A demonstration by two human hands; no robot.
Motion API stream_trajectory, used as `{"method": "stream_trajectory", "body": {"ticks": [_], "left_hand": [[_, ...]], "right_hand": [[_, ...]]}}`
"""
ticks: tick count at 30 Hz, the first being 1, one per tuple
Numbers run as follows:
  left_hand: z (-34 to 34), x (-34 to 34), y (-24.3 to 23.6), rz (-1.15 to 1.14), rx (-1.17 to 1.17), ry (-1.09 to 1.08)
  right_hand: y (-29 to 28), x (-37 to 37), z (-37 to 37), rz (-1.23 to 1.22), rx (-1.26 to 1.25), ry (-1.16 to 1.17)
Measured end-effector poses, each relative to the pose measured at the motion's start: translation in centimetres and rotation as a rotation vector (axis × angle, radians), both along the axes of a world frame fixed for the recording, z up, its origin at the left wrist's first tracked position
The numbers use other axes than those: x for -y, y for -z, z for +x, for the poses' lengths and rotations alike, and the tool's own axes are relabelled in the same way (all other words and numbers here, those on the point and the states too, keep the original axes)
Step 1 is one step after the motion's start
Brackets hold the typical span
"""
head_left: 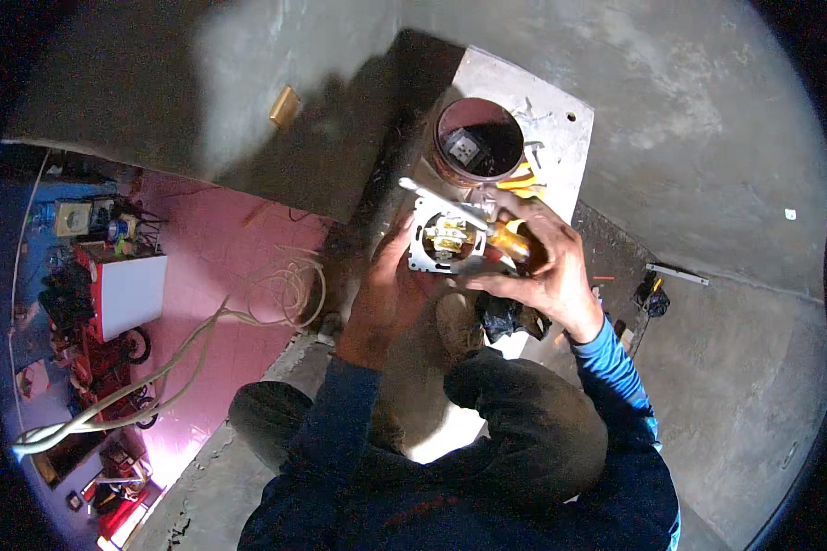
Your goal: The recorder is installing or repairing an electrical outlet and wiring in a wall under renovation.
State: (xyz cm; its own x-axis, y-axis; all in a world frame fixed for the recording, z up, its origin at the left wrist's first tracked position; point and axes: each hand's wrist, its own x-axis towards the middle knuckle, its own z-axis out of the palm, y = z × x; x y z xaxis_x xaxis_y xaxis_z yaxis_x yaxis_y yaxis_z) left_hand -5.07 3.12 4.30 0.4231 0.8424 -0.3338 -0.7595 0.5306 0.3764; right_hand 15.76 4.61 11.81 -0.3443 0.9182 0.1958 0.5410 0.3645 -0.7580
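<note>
My left hand (384, 292) is closed on the edge of an electrical socket insert (446, 235) with a square metal mounting frame and brass-coloured inner parts. In my right hand (555, 268) is a screwdriver (508, 241) with an amber handle, its fingers curled round it. The pale shaft slants up and left across the top of the insert, with the tip beyond the frame's upper left corner. Just past my hands stands a round maroon tub (437, 163) holding a white square fitting (464, 147). Yellow-handled tools (521, 179) lie beside the tub.
The tub stands on a pale board (560, 119). A coil of light cable (289, 285) hangs at left above a pink floor (239, 225), near a red motorbike (110, 376). Grey walls rise ahead and right. Black plastic (499, 319) and a pale bar (678, 274) lie low down.
</note>
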Motion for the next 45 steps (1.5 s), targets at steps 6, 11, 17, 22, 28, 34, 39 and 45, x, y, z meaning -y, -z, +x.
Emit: {"method": "stream_trajectory", "body": {"ticks": [6,11,17,22,28,34,39,45], "left_hand": [[-1.5,0.3,-2.7,0.227,-0.12,-0.097],[-1.8,0.3,-3.8,0.251,0.035,-0.181],[-2.1,0.4,-4.2,0.179,0.186,-0.222],[-3.1,0.3,-5.7,0.221,0.15,-0.271],[-2.3,1.0,-6.0,0.301,-0.271,-0.301],[-2.2,2.1,-4.6,0.585,-1.05,-0.438],[-2.1,1.7,-7.6,0.076,0.213,-0.353],[-1.9,1.5,-5.4,0.061,0.038,-0.366]], "right_hand": [[-5.7,3.1,1.0,-0.35,-0.286,0.23],[-10.5,6.2,1.7,-0.318,-0.082,0.094],[-14.3,5.9,0.0,-0.251,0.171,0.061],[-16.3,5.2,-2.3,-0.232,0.179,0.03],[-17.1,4.4,-3.1,-0.257,0.194,-0.009],[-17.2,4.3,-3.6,-0.261,0.197,-0.034],[-17.4,4.6,-3.3,-0.27,0.17,-0.006],[-17.2,4.4,-3.1,-0.19,0.182,-0.052]]}}
